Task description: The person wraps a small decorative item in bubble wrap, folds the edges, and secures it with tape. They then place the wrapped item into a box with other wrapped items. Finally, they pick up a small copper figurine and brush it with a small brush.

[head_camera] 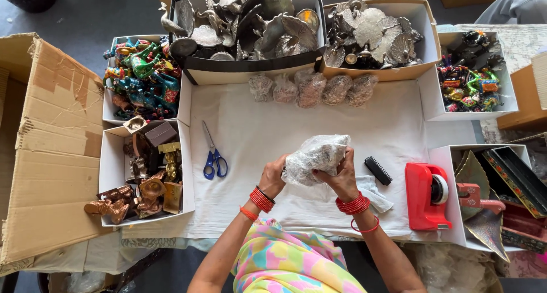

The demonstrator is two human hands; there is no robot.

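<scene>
Head view: both hands clasp bubble-wrapped bundle (315, 156) above white cloth (256, 133); left hand (273, 176) grips lower-left end, right hand (342, 176) curls under right side; bundle's long axis tilts up-right; scissors (213, 156) lie left, red tape dispenser (427, 195) right

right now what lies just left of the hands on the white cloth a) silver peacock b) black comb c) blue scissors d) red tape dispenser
c: the blue scissors lie on the cloth left of the left hand; the tape dispenser sits to the right.
</scene>
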